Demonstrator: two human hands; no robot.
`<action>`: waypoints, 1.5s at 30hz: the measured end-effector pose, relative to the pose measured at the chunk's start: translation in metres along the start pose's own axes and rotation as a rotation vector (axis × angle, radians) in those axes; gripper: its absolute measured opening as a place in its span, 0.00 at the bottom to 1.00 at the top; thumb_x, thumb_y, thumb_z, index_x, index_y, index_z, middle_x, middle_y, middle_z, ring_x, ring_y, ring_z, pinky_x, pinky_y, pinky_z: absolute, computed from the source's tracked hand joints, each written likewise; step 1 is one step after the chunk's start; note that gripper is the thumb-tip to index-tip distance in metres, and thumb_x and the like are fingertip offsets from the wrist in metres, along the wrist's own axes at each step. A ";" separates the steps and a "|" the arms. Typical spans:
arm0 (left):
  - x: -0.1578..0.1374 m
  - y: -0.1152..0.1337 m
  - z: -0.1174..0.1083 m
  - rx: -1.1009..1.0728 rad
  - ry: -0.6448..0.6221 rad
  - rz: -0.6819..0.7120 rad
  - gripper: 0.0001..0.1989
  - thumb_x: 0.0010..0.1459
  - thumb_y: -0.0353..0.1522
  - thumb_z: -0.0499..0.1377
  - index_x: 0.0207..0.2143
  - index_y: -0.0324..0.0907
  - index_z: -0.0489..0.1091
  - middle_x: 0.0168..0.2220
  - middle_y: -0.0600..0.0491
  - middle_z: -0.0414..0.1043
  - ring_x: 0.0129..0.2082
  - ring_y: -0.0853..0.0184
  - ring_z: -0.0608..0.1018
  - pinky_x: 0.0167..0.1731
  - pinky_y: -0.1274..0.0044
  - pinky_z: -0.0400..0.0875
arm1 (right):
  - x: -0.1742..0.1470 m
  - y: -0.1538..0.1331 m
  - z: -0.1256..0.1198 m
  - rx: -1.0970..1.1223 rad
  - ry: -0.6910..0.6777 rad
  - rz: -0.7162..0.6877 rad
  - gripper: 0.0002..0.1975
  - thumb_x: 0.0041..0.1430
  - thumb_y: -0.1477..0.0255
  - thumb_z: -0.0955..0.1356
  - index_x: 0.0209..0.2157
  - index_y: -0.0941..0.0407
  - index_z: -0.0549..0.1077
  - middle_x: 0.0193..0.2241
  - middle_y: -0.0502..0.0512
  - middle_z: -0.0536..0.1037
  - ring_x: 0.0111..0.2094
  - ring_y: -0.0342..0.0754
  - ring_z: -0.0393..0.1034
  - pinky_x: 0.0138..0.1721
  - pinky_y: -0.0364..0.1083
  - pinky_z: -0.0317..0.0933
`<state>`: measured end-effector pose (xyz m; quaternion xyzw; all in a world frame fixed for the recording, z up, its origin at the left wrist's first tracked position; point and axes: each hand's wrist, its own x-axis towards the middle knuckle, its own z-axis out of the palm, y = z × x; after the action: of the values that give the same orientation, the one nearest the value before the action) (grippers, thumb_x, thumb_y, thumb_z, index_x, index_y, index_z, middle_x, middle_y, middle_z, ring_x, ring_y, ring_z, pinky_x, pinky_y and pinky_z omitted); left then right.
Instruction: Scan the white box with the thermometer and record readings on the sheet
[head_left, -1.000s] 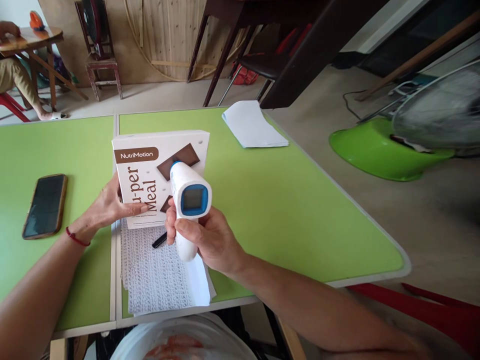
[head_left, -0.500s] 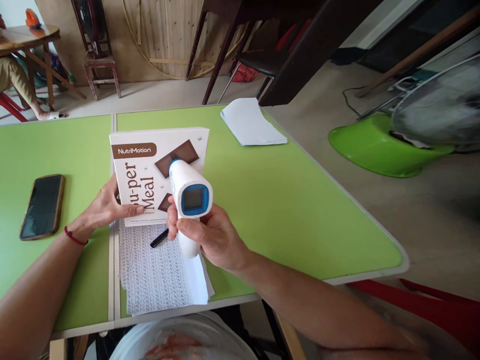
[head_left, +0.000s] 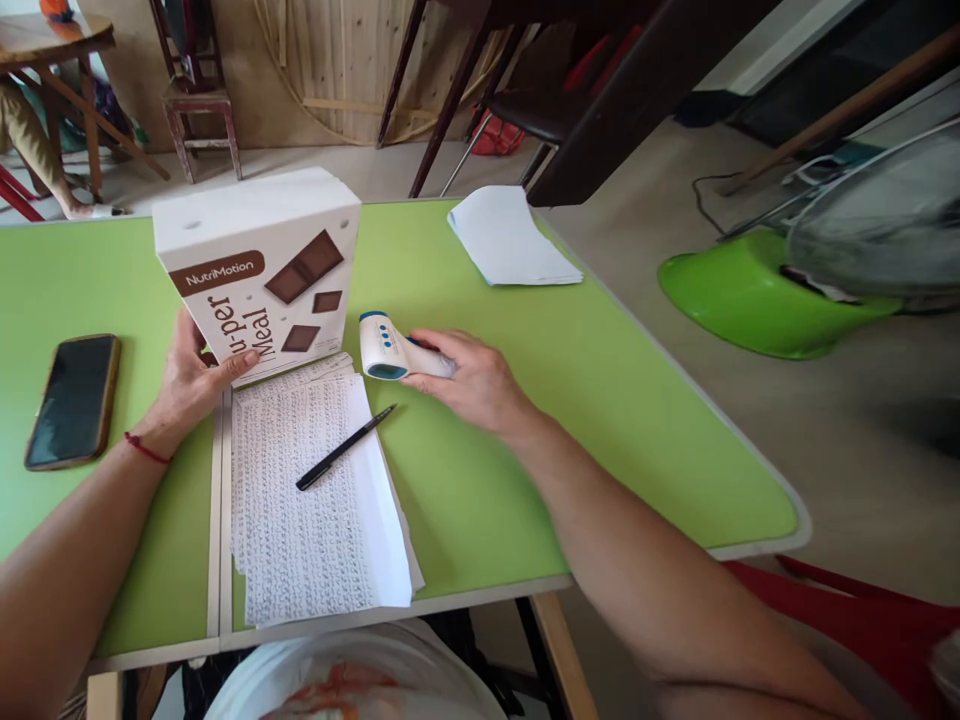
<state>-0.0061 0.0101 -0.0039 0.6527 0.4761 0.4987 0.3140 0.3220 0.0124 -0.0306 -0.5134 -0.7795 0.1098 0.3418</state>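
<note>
My left hand (head_left: 196, 365) grips the lower left edge of a white NutriMotion box (head_left: 259, 285), its thumb across the front. The box stands tilted over the far end of some handwritten sheets (head_left: 307, 540). In my right hand (head_left: 472, 380) is a white and blue infrared thermometer (head_left: 390, 347), held by its handle and lying sideways just right of the box. Its screen faces me at an angle. A black pen (head_left: 345, 447) rests diagonally on the sheets between my hands.
A phone (head_left: 73, 400) lies on the green table (head_left: 600, 450) at the left. Folded white paper (head_left: 514, 235) is near the far right edge. Beyond the table stand a green chair (head_left: 750, 300), a fan (head_left: 892, 220) and a wooden chair (head_left: 199, 110). A person's leg (head_left: 34, 140) shows far left.
My right hand has moved right and away from the box, turning the thermometer from upright onto its side. The box has shifted left and away, now showing its top. The pen is fully uncovered.
</note>
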 end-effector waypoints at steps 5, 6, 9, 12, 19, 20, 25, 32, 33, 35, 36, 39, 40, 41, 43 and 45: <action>0.003 -0.003 0.000 0.018 -0.029 -0.006 0.33 0.47 0.42 0.68 0.51 0.40 0.60 0.48 0.44 0.69 0.48 0.51 0.72 0.47 0.55 0.69 | 0.001 0.003 0.004 -0.184 0.001 -0.044 0.20 0.48 0.65 0.74 0.44 0.55 0.75 0.39 0.60 0.80 0.39 0.58 0.73 0.40 0.56 0.66; 0.004 -0.003 0.000 0.038 -0.040 -0.007 0.31 0.48 0.42 0.68 0.50 0.40 0.61 0.47 0.44 0.69 0.47 0.51 0.72 0.46 0.56 0.69 | 0.002 0.004 0.004 -0.197 -0.001 -0.046 0.19 0.49 0.65 0.73 0.44 0.55 0.75 0.39 0.60 0.80 0.39 0.58 0.73 0.40 0.55 0.66; 0.006 -0.003 0.000 0.144 -0.046 0.026 0.28 0.50 0.42 0.65 0.49 0.40 0.62 0.48 0.45 0.67 0.48 0.52 0.71 0.45 0.57 0.69 | 0.004 0.009 0.005 -0.211 -0.017 -0.060 0.18 0.51 0.66 0.72 0.44 0.55 0.75 0.38 0.59 0.79 0.38 0.57 0.72 0.40 0.55 0.65; 0.006 0.001 -0.001 0.259 0.186 0.245 0.30 0.47 0.42 0.64 0.50 0.42 0.59 0.49 0.45 0.61 0.48 0.53 0.68 0.39 0.61 0.69 | 0.004 0.009 0.001 -0.238 -0.001 -0.109 0.18 0.51 0.69 0.71 0.45 0.57 0.75 0.40 0.62 0.77 0.41 0.57 0.70 0.41 0.56 0.64; -0.021 0.037 0.028 0.452 0.046 0.763 0.13 0.50 0.25 0.56 0.39 0.42 0.61 0.26 0.56 0.59 0.23 0.70 0.66 0.21 0.78 0.62 | -0.013 -0.035 -0.011 -0.064 -0.121 -0.468 0.07 0.59 0.74 0.67 0.38 0.53 0.76 0.28 0.52 0.72 0.32 0.48 0.65 0.33 0.49 0.58; -0.026 0.042 0.035 0.464 -0.084 0.763 0.12 0.52 0.25 0.56 0.40 0.41 0.62 0.27 0.56 0.62 0.22 0.71 0.67 0.20 0.78 0.63 | -0.015 -0.041 -0.010 -0.069 -0.186 -0.504 0.06 0.60 0.74 0.66 0.38 0.54 0.76 0.27 0.52 0.72 0.31 0.47 0.64 0.32 0.49 0.57; -0.040 0.053 0.050 0.523 -0.352 0.812 0.09 0.55 0.23 0.54 0.39 0.40 0.61 0.31 0.52 0.68 0.25 0.68 0.70 0.21 0.76 0.65 | -0.017 -0.041 -0.010 -0.183 -0.260 -0.526 0.08 0.64 0.73 0.62 0.33 0.54 0.73 0.26 0.52 0.73 0.29 0.47 0.63 0.31 0.48 0.55; -0.041 0.047 0.054 0.637 -0.528 0.808 0.09 0.62 0.32 0.53 0.43 0.36 0.63 0.42 0.46 0.71 0.26 0.66 0.72 0.23 0.73 0.67 | -0.020 -0.043 -0.014 0.242 0.203 -0.091 0.03 0.56 0.74 0.68 0.33 0.52 0.69 0.24 0.48 0.72 0.22 0.43 0.65 0.23 0.45 0.59; -0.042 0.045 0.056 0.671 -0.584 0.763 0.13 0.64 0.35 0.52 0.47 0.36 0.63 0.47 0.45 0.70 0.28 0.65 0.73 0.24 0.72 0.68 | -0.021 -0.047 -0.010 0.376 0.227 -0.004 0.03 0.55 0.74 0.68 0.32 0.52 0.69 0.23 0.47 0.71 0.20 0.42 0.65 0.21 0.45 0.60; -0.044 0.042 0.059 0.732 -0.677 0.699 0.21 0.65 0.41 0.50 0.54 0.36 0.61 0.56 0.45 0.64 0.33 0.63 0.75 0.28 0.70 0.70 | -0.022 -0.053 0.001 0.579 0.208 0.112 0.04 0.53 0.74 0.67 0.30 0.53 0.67 0.22 0.46 0.70 0.19 0.42 0.65 0.20 0.44 0.61; -0.045 0.041 0.060 0.763 -0.718 0.676 0.24 0.65 0.43 0.50 0.55 0.36 0.60 0.59 0.45 0.60 0.34 0.62 0.75 0.29 0.69 0.71 | -0.022 -0.054 0.007 0.628 0.174 0.140 0.04 0.52 0.75 0.67 0.30 0.53 0.67 0.21 0.45 0.70 0.19 0.42 0.66 0.20 0.44 0.61; -0.046 0.039 0.062 0.829 -0.775 0.634 0.26 0.63 0.46 0.54 0.55 0.36 0.62 0.61 0.46 0.57 0.35 0.60 0.74 0.30 0.68 0.71 | -0.019 -0.052 0.019 0.610 0.073 0.192 0.03 0.50 0.75 0.66 0.28 0.54 0.67 0.19 0.45 0.70 0.19 0.41 0.65 0.20 0.43 0.61; -0.046 0.039 0.062 0.843 -0.776 0.627 0.26 0.62 0.46 0.55 0.55 0.36 0.62 0.61 0.45 0.57 0.35 0.60 0.74 0.30 0.68 0.70 | -0.017 -0.051 0.022 0.576 0.057 0.206 0.02 0.49 0.74 0.67 0.28 0.55 0.67 0.19 0.45 0.70 0.18 0.40 0.64 0.20 0.42 0.60; -0.046 0.040 0.062 0.850 -0.772 0.625 0.26 0.61 0.46 0.56 0.54 0.37 0.63 0.61 0.45 0.57 0.35 0.60 0.74 0.30 0.68 0.70 | -0.016 -0.049 0.023 0.534 0.054 0.213 0.02 0.49 0.74 0.67 0.27 0.54 0.67 0.18 0.44 0.70 0.17 0.40 0.63 0.19 0.41 0.60; -0.045 0.041 0.063 0.853 -0.761 0.624 0.26 0.59 0.45 0.58 0.54 0.37 0.63 0.60 0.44 0.58 0.34 0.60 0.74 0.29 0.69 0.69 | -0.014 -0.047 0.024 0.460 0.070 0.192 0.03 0.49 0.74 0.68 0.25 0.54 0.68 0.17 0.43 0.69 0.17 0.39 0.61 0.19 0.41 0.59; -0.044 0.042 0.063 0.847 -0.760 0.622 0.26 0.58 0.44 0.60 0.52 0.37 0.64 0.60 0.44 0.59 0.33 0.61 0.74 0.29 0.69 0.69 | -0.013 -0.046 0.024 0.438 0.086 0.130 0.04 0.49 0.73 0.68 0.24 0.54 0.67 0.17 0.44 0.68 0.17 0.39 0.61 0.19 0.41 0.59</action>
<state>0.0646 -0.0421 -0.0013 0.9585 0.2761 0.0695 0.0169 0.2767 -0.0155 -0.0302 -0.4803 -0.6872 0.2760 0.4700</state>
